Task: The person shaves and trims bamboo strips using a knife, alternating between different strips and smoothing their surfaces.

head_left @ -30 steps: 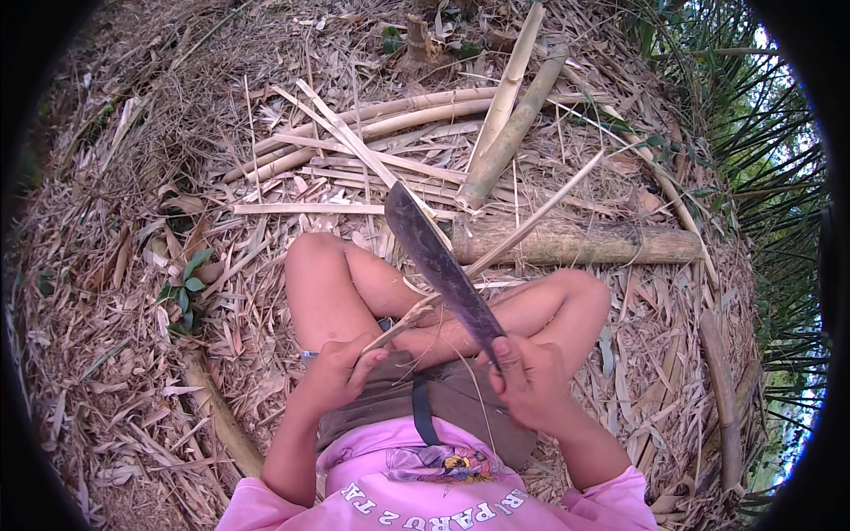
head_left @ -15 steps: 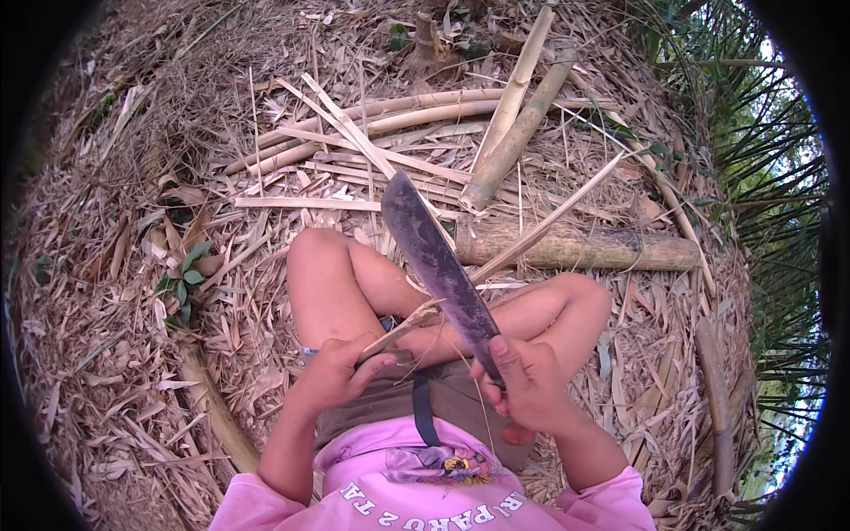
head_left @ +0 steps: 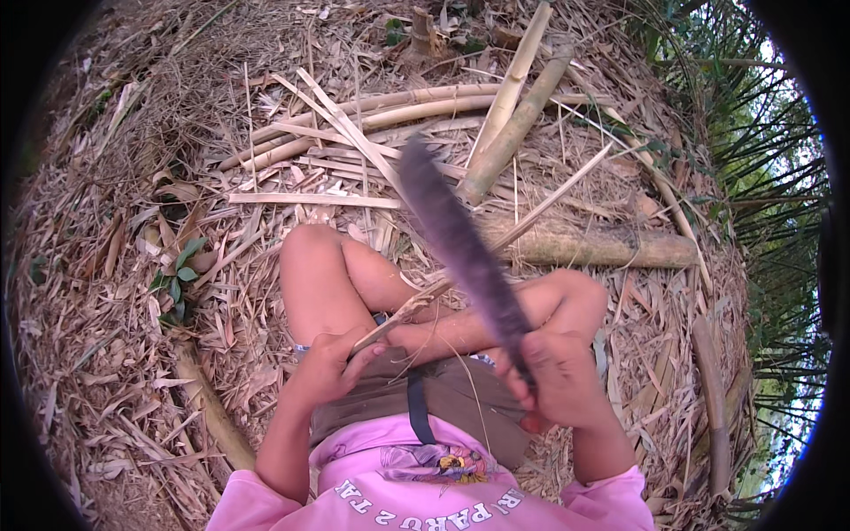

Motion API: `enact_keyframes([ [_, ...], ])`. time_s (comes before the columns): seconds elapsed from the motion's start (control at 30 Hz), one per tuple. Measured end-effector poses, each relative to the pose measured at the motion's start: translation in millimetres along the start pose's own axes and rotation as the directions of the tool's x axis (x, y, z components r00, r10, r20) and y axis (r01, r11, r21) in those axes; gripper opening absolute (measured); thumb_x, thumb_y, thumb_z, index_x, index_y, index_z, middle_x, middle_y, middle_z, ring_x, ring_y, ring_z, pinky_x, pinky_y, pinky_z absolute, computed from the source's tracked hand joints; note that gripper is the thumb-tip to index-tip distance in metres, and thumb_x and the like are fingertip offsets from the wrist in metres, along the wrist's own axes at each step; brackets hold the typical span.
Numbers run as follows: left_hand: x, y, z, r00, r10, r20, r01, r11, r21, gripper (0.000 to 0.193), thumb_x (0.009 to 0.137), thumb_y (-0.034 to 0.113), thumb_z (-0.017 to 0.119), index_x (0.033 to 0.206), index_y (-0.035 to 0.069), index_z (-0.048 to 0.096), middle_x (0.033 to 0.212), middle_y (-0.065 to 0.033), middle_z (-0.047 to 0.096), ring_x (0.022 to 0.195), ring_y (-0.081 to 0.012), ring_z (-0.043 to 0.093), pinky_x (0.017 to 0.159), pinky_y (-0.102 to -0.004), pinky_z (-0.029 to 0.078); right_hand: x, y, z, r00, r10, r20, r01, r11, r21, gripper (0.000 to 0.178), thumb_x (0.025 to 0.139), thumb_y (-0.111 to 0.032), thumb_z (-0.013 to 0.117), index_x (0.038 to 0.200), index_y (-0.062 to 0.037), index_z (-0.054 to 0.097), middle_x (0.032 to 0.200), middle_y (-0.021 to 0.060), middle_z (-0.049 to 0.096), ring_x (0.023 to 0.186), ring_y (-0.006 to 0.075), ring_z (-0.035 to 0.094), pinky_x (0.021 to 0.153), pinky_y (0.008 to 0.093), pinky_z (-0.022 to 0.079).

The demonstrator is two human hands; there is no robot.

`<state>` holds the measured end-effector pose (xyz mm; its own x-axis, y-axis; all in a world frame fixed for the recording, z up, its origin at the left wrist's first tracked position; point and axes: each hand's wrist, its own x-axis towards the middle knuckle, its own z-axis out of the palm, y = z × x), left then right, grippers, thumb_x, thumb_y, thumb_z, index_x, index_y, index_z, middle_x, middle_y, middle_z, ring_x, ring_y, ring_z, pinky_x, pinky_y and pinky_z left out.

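My right hand (head_left: 560, 379) is wrapped round the handle of a machete (head_left: 474, 265). Its long dark blade points up and to the left, smeared by motion, and passes across a split bamboo strip (head_left: 560, 195) in the picture. Whether blade and strip touch, I cannot tell. My left hand (head_left: 329, 370) grips the near end of that strip with the thumb along it, above my lap. The strip slants away to the far right, and thin curled shavings (head_left: 434, 341) hang near its lower part. My crossed bare legs lie beneath both hands.
A thick bamboo log (head_left: 611, 246) lies crosswise beyond my right knee. Farther off are a bamboo pole (head_left: 518, 128), a split half (head_left: 512, 80) and several loose strips (head_left: 314, 202). Dry leaves cover the ground; a small green plant (head_left: 180, 273) grows at left, and another pole (head_left: 212, 403) lies nearby.
My right hand has shifted right with the machete, whose blade is now blurred and its tip farther away. My left hand keeps its hold on the strip, nearly in place.
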<state>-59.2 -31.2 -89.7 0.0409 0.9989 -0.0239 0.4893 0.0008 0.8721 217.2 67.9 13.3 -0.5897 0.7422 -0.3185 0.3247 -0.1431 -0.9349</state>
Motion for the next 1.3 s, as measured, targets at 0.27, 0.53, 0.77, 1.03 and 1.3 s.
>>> enact_keyframes([
  [0.27, -0.3, 4.7, 0.9, 1.0, 0.027, 0.001, -0.027, 0.999, 0.033, 0.009, 0.093, 0.011, 0.064, 0.098, 0.003, 0.064, 0.076, -0.0171, 0.064, 0.066, -0.0355, 0.063, 0.061, -0.0413, 0.049, 13.7, 26.3, 13.2, 0.984, 0.131, 0.121, -0.127, 0.991, -0.044, 0.058, 0.107, -0.047, 0.031, 0.084, -0.0015, 0.059, 0.053, -0.0023, 0.049, 0.044, 0.0067, 0.047, 0.041, 0.0218, 0.037],
  [0.53, -1.9, 6.3, 1.1, 1.0, -0.002, 0.023, 0.0, 0.997, 0.073, 0.013, 0.093, 0.012, 0.063, 0.103, 0.004, 0.067, 0.079, -0.0181, 0.067, 0.07, -0.0376, 0.066, 0.063, -0.0446, 0.05, 18.5, 12.1, -18.6, 0.963, -0.013, -0.271, 0.129, 0.901, 0.415, 0.047, 0.108, -0.036, 0.035, 0.085, -0.0015, 0.057, 0.055, -0.0007, 0.05, 0.045, 0.0071, 0.048, 0.039, 0.0223, 0.038],
  [0.77, -3.2, 0.1, 8.1, 1.0, -0.01, 0.008, 0.009, 0.995, 0.096, 0.011, 0.094, 0.013, 0.062, 0.099, 0.003, 0.063, 0.077, -0.0189, 0.065, 0.068, -0.0398, 0.064, 0.062, -0.0451, 0.049, 20.7, 19.4, -23.6, 0.923, 0.266, 0.277, -0.343, 0.896, 0.283, 0.058, 0.106, -0.05, 0.033, 0.083, -0.0016, 0.057, 0.053, 0.0005, 0.047, 0.04, 0.0098, 0.044, 0.038, 0.0232, 0.037],
  [1.03, 2.7, 53.6, 8.3, 0.977, -0.12, -0.179, 0.182, 0.904, 0.388, 0.02, 0.097, 0.02, 0.058, 0.092, 0.001, 0.052, 0.077, -0.0214, 0.063, 0.067, -0.0453, 0.061, 0.056, -0.0491, 0.046, 10.1, 26.0, -10.4, 0.926, -0.29, -0.243, 0.269, 0.956, -0.116, 0.056, 0.106, -0.045, 0.037, 0.084, 0.0007, 0.061, 0.056, 0.0033, 0.051, 0.048, 0.0111, 0.051, 0.045, 0.0264, 0.04],
  [1.3, 2.1, 65.9, 7.9, 0.971, 0.088, -0.224, -0.017, 0.954, 0.299, 0.023, 0.098, 0.022, 0.054, 0.1, 0.001, 0.064, 0.079, -0.0212, 0.065, 0.07, -0.043, 0.063, 0.063, -0.0498, 0.048, 22.3, 2.4, -12.0, 0.708, -0.705, 0.035, 0.407, 0.367, -0.837, 0.049, 0.079, -0.056, 0.071, 0.08, -0.0068, 0.065, 0.064, 0.0058, 0.061, 0.058, 0.023, 0.063, 0.051, 0.0348, 0.045],
])
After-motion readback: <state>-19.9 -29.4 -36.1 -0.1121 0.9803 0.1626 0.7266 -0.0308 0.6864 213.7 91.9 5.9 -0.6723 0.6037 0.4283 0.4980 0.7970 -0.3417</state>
